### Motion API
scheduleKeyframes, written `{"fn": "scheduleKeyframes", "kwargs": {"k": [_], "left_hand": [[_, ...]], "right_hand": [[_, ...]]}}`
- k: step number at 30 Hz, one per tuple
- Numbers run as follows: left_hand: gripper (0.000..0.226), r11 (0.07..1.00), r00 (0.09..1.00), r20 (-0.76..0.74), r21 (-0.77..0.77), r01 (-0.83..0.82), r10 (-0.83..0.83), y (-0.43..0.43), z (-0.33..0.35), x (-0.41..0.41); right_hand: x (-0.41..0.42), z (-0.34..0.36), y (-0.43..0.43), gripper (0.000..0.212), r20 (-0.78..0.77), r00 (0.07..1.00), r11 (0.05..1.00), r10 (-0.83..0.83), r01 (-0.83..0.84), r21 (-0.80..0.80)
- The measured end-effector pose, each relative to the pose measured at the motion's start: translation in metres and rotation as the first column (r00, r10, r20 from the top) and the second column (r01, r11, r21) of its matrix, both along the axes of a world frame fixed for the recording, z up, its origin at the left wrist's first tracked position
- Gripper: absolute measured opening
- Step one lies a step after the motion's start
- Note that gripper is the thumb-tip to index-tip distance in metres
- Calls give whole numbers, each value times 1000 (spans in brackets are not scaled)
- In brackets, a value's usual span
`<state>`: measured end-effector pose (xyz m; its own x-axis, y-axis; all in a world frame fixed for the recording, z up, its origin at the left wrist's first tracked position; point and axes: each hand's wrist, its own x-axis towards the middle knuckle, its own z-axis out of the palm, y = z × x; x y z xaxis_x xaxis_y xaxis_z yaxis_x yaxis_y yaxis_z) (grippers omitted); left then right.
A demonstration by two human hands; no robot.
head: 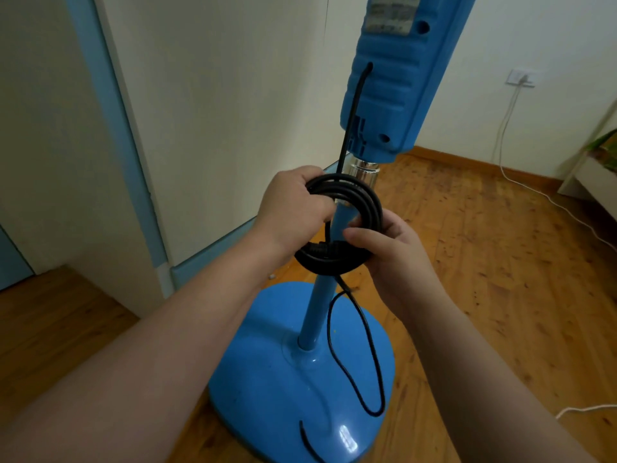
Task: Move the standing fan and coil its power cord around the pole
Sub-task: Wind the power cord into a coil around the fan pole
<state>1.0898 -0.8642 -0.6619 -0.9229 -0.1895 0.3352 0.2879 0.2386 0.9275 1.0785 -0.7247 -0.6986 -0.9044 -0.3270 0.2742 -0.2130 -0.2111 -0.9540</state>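
A blue standing fan rises in front of me: its control housing [390,81] at the top, a blue pole [315,312] below, and a wide blue base [267,379] on the wooden floor. The black power cord [364,195] is wound in several loops around the pole just under the chrome collar [364,172]. My left hand [293,208] grips the loops on their left side. My right hand [397,245] pinches the lower right of the coil near the plug. A loose loop of cord [360,362] hangs down over the base.
A cream wall with blue trim [110,105] stands close on the left. A wall socket [519,78] at the right has a white cable [507,135] running down across the floor. White furniture [597,182] sits at the far right edge.
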Motion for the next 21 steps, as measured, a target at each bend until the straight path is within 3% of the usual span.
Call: {"fn": "scheduleKeyframes", "kwargs": {"k": [2, 6, 10, 16, 21], "left_hand": [[24, 995, 1000, -8, 103, -18, 19, 4, 1, 2], [21, 939, 996, -14, 335, -77, 87, 6, 7, 3], [26, 893, 987, -4, 425, -145, 162, 7, 5, 2], [28, 878, 990, 6, 461, -127, 140, 5, 4, 0], [31, 823, 984, -22, 551, -138, 179, 15, -3, 4]], "right_hand": [[2, -4, -4, 15, 18, 999, 999, -42, 42, -13], [13, -16, -21, 43, 102, 993, 999, -52, 51, 7], [26, -20, -37, 29, 57, 997, 999, -45, 47, -27], [30, -15, -38, 36, 71, 993, 995, -90, 92, -25], [27, -14, -45, 19, 17, 933, 933, -359, 359, -33]]}}
